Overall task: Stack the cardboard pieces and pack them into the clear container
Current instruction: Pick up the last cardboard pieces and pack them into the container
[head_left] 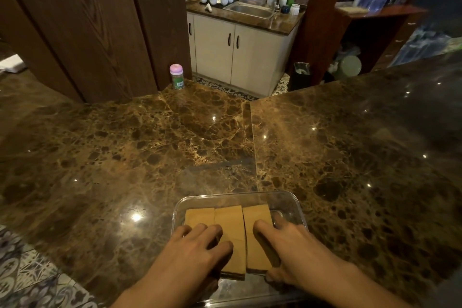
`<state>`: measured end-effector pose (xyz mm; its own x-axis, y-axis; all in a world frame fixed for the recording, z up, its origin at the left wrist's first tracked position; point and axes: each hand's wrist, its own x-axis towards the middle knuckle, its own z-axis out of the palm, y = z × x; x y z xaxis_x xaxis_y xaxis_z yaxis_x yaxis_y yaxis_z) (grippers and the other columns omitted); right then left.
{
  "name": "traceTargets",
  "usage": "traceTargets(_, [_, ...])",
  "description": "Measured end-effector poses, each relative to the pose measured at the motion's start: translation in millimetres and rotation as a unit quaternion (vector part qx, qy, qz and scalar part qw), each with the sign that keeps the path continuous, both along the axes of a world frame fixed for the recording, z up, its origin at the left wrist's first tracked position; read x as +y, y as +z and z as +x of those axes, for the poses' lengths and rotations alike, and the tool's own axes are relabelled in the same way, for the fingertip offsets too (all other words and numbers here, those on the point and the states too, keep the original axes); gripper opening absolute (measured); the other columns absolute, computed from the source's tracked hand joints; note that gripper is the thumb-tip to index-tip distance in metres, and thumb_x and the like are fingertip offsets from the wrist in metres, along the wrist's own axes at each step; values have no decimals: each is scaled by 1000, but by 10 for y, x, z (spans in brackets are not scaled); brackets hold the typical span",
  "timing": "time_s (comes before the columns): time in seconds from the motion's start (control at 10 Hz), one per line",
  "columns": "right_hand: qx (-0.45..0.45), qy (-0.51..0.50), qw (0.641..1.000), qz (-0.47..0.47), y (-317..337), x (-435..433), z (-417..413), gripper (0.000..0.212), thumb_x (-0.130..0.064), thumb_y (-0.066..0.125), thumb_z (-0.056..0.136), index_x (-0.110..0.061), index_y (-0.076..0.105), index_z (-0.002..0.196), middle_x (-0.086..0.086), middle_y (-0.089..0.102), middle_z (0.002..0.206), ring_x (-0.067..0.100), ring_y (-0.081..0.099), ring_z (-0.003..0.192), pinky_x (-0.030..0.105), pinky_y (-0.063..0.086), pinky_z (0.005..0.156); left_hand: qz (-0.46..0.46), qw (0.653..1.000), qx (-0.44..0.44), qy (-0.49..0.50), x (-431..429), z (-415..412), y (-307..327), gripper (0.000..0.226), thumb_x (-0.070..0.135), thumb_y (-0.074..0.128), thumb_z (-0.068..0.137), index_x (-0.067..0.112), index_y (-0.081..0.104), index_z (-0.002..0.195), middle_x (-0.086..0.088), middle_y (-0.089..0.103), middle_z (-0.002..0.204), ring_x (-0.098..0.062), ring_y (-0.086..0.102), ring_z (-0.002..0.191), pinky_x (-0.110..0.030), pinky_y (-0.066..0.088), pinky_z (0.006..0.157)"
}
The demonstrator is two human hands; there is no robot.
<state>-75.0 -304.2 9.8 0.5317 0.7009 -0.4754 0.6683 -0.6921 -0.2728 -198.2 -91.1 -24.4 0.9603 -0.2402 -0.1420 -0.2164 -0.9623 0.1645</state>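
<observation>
A clear rectangular container point(287, 199) sits at the near edge of the marble counter. Inside it lie three stacks of tan cardboard pieces side by side: left point(199, 215), middle point(231, 222) and right point(257, 214). My left hand point(200, 245) rests flat on the left and middle stacks, its fingers fairly straight and spread. My right hand point(282, 245) is over the right stack, fingers reaching down along its right side against the container wall. How the right fingers lie around the stack is partly hidden.
The brown marble counter point(175, 145) stretches ahead, with a seam down its middle. A small bottle with a pink cap point(177, 76) stands at its far edge beside dark wooden panels point(87, 20). Beyond are a sink unit point(250, 10) with white cups and a shelf.
</observation>
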Motion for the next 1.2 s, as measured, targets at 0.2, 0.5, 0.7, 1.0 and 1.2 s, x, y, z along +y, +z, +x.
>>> traceTargets(0.2, [31, -24, 999, -22, 12, 39, -50, 64, -36, 79, 88, -37, 35, 134, 6, 60, 127, 25, 62, 110, 31, 56, 86, 55, 996, -37, 54, -53, -19, -48, 70, 55, 85, 47, 45, 60, 112, 2, 68, 108, -25, 69, 89, -76, 24, 102])
traceTargets(0.5, [21, -44, 998, -26, -4, 53, -133, 67, -33, 74, 92, -35, 31, 142, 7, 61, 131, 28, 62, 116, 37, 54, 92, 56, 997, -13, 56, -17, 16, -36, 77, 59, 85, 44, 47, 58, 115, 1, 67, 113, -26, 70, 93, -85, 34, 91])
traceTargets(0.7, [6, -9, 999, -50, 117, 73, -154, 69, -34, 76, 91, -27, 34, 146, 12, 59, 133, 31, 62, 116, 39, 56, 92, 68, 997, 18, 37, 28, 12, -7, 85, 68, 81, 35, 48, 57, 115, 3, 68, 114, -23, 71, 94, -81, 25, 95])
traceTargets(1.0, [-49, -62, 996, 47, 620, 300, 21, 52, -63, 59, 95, -32, 59, 136, -6, 66, 118, 11, 61, 105, 31, 55, 95, -15, 995, 11, 93, 66, 320, 657, 81, 88, 13, 86, 42, 50, 142, 12, 44, 150, -13, 41, 142, -53, 11, 125])
traceTargets(1.2, [-166, -134, 944, 251, 950, 583, 528, 55, -62, 41, 104, -31, 50, 150, -4, 59, 147, 15, 53, 135, 31, 39, 104, -1, 979, -100, 180, 346, 953, 1128, 85, 85, -4, 85, 46, 16, 159, 9, 6, 172, -22, -5, 158, -60, -12, 122])
